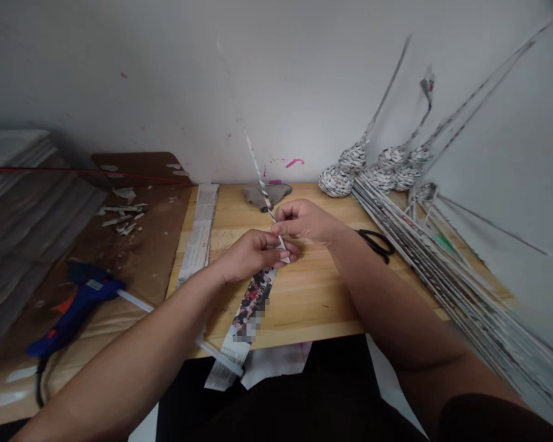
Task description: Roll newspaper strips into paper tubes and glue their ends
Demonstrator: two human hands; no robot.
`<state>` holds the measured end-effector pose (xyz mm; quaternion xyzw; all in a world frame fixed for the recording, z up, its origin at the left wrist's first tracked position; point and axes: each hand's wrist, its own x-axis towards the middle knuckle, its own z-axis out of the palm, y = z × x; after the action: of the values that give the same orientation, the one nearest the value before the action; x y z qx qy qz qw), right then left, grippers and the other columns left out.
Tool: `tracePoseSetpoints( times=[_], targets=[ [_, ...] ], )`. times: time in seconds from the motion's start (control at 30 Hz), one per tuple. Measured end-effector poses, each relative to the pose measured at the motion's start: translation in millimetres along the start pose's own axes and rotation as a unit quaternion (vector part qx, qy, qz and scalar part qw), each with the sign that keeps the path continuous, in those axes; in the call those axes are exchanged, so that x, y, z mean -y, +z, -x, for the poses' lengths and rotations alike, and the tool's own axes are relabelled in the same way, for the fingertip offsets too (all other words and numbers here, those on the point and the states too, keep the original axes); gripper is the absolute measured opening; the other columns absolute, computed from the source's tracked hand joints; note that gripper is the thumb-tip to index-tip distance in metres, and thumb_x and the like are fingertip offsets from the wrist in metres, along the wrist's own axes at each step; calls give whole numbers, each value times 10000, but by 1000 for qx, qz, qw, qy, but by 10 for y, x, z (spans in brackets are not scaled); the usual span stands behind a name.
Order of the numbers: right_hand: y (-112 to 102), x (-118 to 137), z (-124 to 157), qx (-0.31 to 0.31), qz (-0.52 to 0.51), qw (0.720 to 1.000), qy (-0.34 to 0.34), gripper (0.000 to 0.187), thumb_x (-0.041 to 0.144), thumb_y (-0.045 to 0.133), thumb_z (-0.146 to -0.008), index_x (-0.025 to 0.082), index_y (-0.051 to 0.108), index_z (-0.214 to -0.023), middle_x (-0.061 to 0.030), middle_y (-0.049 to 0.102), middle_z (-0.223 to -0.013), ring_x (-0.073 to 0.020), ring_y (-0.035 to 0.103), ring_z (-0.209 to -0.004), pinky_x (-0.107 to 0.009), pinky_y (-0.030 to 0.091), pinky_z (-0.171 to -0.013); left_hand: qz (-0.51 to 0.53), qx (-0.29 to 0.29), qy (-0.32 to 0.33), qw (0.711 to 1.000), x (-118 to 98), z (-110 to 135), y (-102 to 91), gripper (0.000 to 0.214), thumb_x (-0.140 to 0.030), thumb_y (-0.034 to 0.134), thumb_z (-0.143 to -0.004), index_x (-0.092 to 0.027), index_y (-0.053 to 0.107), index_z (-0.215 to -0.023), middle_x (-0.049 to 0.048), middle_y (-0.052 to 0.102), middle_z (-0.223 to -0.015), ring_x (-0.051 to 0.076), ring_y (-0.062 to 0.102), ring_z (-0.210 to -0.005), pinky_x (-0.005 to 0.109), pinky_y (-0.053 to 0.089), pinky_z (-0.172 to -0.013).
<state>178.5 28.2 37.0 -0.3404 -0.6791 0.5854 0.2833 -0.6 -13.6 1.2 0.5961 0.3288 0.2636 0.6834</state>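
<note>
A slender paper tube (260,175), pale with dark printed flecks, is held up at its near end in the middle of the scene, slanting upward to the far left, where its tip thins into a blur. Below it, a flat newspaper strip (245,322) with a colour photo of a crowd and lines of print runs diagonally to the near left over the wooden table (313,301), its end past the near edge; the spot where tube and strip meet is hidden.
</note>
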Motion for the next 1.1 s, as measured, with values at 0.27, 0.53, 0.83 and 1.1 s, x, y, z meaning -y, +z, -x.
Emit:
tracePoseSetpoints(
  times=[0.27, 0.53, 0.83, 1.1],
  targets=[
    [-5, -13, 2, -9, 15, 1000, -6, 337, 405, 807, -686, 145, 595, -650, 45, 557, -553, -80, 475, -510, -208, 355, -492, 1, -11, 2, 1000, -32, 6, 17, 306, -353, 765, -772, -130, 751, -981, 112, 757, -987, 198, 683, -879, 342, 533, -830],
    [-16, 9, 39, 92, -3, 995, 44, 378, 505, 696, -796, 134, 639, -750, 29, 567, -536, -84, 470, -466, -210, 319, -454, 9, 1, -11, 1000, -12, 10, 1, 357, -396, 754, -779, -137, 736, -1024, 113, 747, -997, 218, 682, -932, 355, 555, -817],
    [-8, 51, 27, 32, -2, 999, 16, 381, 486, 762, -741, 137, 621, -684, 65, 482, -486, -61, 373, -452, -205, 248, -439, 13, -2, -18, 1000, -53, 15, 23, 361, -424, 755, -774, -131, 746, -985, 120, 749, -1022, 208, 687, -916, 344, 551, -825],
    [-41, 39, 19, -34, 46, 998, -32, 360, 420, 821, -662, 137, 598, -650, 53, 517, -591, -70, 410, -549, -214, 307, -515, -2, 8, -2, 1000, -43, 11, 26, 319, -404, 737, -797, -131, 753, -961, 111, 745, -1024, 214, 676, -945, 362, 541, -864]
  ],
)
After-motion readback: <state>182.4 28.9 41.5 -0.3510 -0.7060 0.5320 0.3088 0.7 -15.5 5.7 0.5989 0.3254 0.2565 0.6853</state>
